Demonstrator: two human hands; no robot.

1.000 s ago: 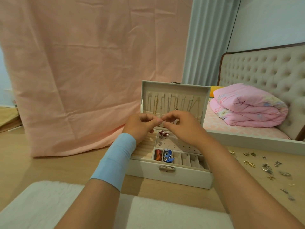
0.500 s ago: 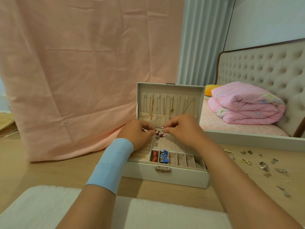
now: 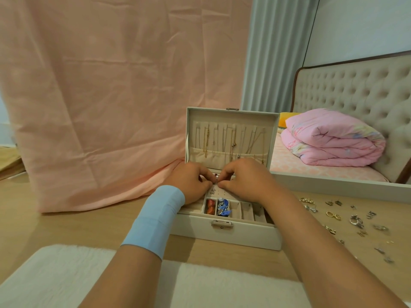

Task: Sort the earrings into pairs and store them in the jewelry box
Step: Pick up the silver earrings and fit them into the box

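Across the far left, a pink cloth [image 3: 106, 96] is hanging down to the wooden surface [image 3: 66, 225]. At far right, a folded pink quilt [image 3: 333, 138] is lying on a bed [image 3: 355, 92] with a tufted headboard. At centre, the jewelry box [image 3: 224, 235] is standing open on the surface, its lid upright, with chains hanging inside it. Both hands are reaching over the box's perforated panel. The left hand [image 3: 189, 183], wearing a blue wristband [image 3: 155, 221], and the right hand [image 3: 246, 178] are curling their fingertips together, pinching one small earring [image 3: 216, 179] between them. Red pieces [image 3: 210, 206] and blue pieces [image 3: 223, 207] are lying in the two near-left compartments. Loose earrings [image 3: 353, 221] are lying scattered on the surface, right of the box.
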